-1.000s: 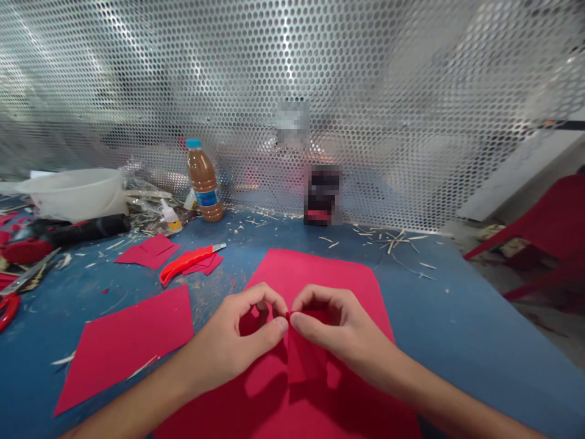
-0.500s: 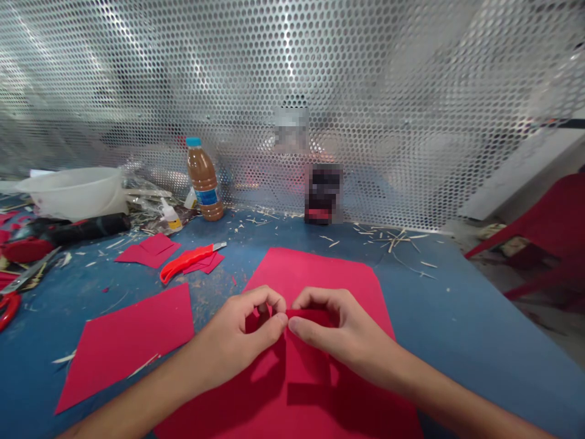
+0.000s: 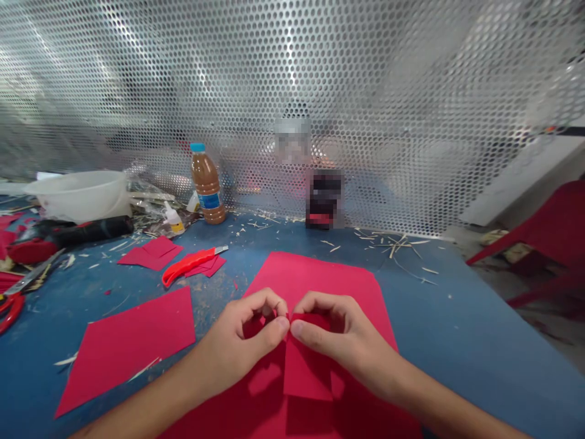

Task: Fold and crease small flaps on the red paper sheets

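Note:
A small piece of red paper (image 3: 307, 369) is held up between both hands, its lower part hanging toward me. My left hand (image 3: 249, 335) pinches the paper's upper left corner between thumb and fingers. Right beside it, my right hand (image 3: 338, 326) grips the top edge, thumb in front and fingers behind. The two thumb tips nearly meet. Beneath the hands lies a large red sheet (image 3: 320, 271) on the blue table (image 3: 457, 341), with shadows of the hands on it. Part of the small piece is hidden behind my fingers.
To the left lie another red sheet (image 3: 132, 341), a red cutter knife (image 3: 192, 265) on small red paper squares (image 3: 153, 253), and scissors (image 3: 11, 308). A brown-filled bottle (image 3: 208, 183), a glue bottle (image 3: 173, 218) and a white basin (image 3: 82, 195) stand before the perforated metal panel (image 3: 388, 91).
The small paper's lower edge has swung down and toward me, showing more of its face. Both hands keep their pinch in nearly the same place. The view has shifted slightly.

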A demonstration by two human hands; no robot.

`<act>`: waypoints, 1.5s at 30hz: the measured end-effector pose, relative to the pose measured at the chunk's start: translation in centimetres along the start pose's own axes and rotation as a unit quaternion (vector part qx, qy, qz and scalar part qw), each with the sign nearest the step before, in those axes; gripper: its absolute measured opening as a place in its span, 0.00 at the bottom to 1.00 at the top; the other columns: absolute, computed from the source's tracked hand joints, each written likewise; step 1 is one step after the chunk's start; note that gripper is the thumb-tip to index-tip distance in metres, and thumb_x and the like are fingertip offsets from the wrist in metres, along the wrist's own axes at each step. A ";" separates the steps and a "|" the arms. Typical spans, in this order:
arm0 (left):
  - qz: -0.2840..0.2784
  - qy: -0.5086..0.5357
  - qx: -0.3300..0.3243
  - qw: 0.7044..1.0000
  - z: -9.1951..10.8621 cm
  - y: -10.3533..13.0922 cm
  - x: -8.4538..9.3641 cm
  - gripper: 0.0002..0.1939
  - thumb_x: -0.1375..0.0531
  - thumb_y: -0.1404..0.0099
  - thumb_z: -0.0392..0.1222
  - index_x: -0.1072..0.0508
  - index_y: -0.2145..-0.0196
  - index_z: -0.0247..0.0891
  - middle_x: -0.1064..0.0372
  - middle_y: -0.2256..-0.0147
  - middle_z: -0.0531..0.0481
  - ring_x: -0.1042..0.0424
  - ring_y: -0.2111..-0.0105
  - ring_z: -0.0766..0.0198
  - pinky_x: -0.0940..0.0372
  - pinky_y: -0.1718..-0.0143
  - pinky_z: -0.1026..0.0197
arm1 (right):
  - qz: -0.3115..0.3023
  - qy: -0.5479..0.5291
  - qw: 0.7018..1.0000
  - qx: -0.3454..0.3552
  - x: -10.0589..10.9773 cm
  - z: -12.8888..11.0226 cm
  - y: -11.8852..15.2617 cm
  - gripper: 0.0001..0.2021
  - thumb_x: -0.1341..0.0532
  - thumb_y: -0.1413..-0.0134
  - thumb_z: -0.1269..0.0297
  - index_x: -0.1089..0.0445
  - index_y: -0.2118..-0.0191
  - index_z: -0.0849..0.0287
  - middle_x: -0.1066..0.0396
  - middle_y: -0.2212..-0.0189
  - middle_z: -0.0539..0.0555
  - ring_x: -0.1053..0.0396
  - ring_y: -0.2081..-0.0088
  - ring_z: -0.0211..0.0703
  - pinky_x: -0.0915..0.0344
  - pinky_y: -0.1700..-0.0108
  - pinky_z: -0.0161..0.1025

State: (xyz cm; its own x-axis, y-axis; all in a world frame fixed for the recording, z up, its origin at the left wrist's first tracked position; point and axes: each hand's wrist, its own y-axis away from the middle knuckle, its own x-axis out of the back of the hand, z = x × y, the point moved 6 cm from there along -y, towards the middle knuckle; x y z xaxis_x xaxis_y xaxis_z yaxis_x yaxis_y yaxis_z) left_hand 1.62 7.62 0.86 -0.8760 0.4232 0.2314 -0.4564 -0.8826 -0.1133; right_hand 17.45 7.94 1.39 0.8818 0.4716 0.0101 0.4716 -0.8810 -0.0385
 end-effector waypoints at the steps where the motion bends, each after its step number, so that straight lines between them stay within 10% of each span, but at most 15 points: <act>1: -0.001 -0.004 -0.002 1.000 0.1 0.0 0.1 0.08 0.43 0.25 0.46 0.30 0.61 0.41 0.39 0.67 0.56 0.39 0.66 0.64 0.43 0.62 0.61 | 0.000 0.004 1.000 0.000 0.1 0.0 0.0 0.11 0.32 0.37 0.56 0.26 0.64 0.58 0.31 0.70 0.48 0.38 0.68 0.36 0.40 0.65 0.35; 22: -0.017 -0.106 0.001 0.994 1.5 -0.1 0.1 0.08 0.45 0.25 0.42 0.32 0.65 0.41 0.39 0.69 0.57 0.39 0.68 0.65 0.42 0.64 0.63 | -0.004 0.105 0.994 0.017 0.3 -0.2 -0.1 0.06 0.34 0.37 0.60 0.23 0.62 0.56 0.25 0.67 0.49 0.32 0.63 0.41 0.35 0.58 0.38; 40: 0.044 0.014 0.051 0.998 0.3 0.6 -1.5 0.14 0.49 0.24 0.53 0.37 0.63 0.42 0.46 0.68 0.54 0.43 0.68 0.64 0.38 0.66 0.64 | 0.031 -0.139 0.987 -0.067 -0.2 1.9 0.1 0.17 0.22 0.51 0.53 0.24 0.65 0.59 0.27 0.70 0.49 0.31 0.70 0.38 0.33 0.66 0.34; 45: 0.101 -0.121 0.002 0.987 1.3 -0.3 2.1 0.14 0.50 0.23 0.53 0.34 0.62 0.42 0.38 0.66 0.53 0.36 0.65 0.63 0.35 0.63 0.63 | 0.026 -0.184 0.981 -0.055 0.3 2.4 -0.2 0.15 0.25 0.45 0.54 0.26 0.65 0.59 0.25 0.69 0.50 0.28 0.69 0.38 0.31 0.64 0.35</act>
State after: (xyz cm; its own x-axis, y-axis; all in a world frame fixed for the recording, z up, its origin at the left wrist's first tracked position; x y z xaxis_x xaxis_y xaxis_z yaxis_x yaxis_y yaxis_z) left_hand 0.09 8.47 2.68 -0.8861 0.1773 0.4283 -0.2745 -0.9452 -0.1767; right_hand 17.61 8.34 -1.03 0.8513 0.3899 -0.3511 0.4421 -0.8934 0.0796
